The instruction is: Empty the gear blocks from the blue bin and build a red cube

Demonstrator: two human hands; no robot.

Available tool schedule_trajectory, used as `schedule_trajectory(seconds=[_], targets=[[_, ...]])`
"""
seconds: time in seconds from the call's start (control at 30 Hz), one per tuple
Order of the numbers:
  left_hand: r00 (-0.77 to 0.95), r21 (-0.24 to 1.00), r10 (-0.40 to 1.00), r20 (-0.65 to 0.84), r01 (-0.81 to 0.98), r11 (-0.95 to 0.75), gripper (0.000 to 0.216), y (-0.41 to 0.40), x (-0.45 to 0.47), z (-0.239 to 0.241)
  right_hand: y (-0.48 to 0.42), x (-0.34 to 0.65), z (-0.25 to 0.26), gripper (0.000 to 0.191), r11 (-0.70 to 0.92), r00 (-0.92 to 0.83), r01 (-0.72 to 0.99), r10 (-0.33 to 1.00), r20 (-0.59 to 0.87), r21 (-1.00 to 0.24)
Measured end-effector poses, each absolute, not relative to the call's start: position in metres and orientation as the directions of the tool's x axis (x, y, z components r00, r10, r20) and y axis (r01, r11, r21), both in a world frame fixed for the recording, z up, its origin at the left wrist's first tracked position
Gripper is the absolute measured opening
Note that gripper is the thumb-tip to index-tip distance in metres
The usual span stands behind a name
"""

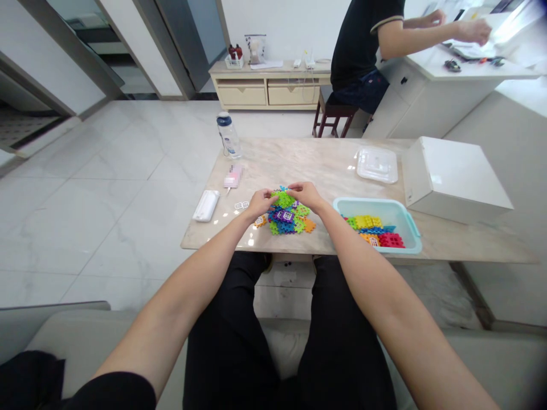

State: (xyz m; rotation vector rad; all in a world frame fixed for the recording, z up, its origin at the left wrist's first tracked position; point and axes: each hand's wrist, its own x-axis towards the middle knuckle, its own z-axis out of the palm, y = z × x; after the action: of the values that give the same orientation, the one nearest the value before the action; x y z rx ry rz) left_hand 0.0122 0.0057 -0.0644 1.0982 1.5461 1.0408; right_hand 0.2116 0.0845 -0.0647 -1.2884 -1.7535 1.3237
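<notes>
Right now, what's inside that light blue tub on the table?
The light blue tub holds a heap of plastic building tiles: yellow, green, blue, orange, red. Whatever lies beneath the top pieces is hidden.

home living room, tiled floor (106,188), low sideboard (269,85), marble coffee table (325,165), sofa (51,336)

A lime-green toy block (282,199) sits between the fingers of both hands. Just under the fingers lies a pile of blocks (287,221) in purple, blue, green and orange, on a beige worktop (307,162) with pale marble veining. Right of the fingers, a light turquoise bin (408,218) holds yellow, green, blue, orange and red blocks. Beyond it are a white box (453,177) and a clear lid (376,164). Left of the fingers, a clear bottle (228,135) has a dark blue cap.
</notes>
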Motion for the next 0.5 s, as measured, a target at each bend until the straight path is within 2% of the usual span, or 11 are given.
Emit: schedule_trajectory(seconds=[0.13, 0.37, 0.5], targets=[[-0.173, 0.963, 0.957, -0.233, 0.099, 0.252, 0.036, 0.006, 0.003, -0.067, 0.087, 0.212, -0.070, 0.022, 0.030, -0.312, 0.382, 0.945, -0.098, -0.924], [-0.247, 0.968, 0.942, -0.229, 0.044, 0.247, 0.022, 0.007, -0.002, -0.064, 0.091, 0.213, -0.070, 0.026, -0.072, -0.164, 0.463, 0.973, -0.165, -0.883], [-0.212, 0.927, 0.919, -0.332, 0.106, 0.360, 0.037, 0.003, -0.008, -0.068, 0.087, 0.211, -0.069, 0.017, -0.127, -0.207, 0.430, 0.950, -0.235, -0.894]])
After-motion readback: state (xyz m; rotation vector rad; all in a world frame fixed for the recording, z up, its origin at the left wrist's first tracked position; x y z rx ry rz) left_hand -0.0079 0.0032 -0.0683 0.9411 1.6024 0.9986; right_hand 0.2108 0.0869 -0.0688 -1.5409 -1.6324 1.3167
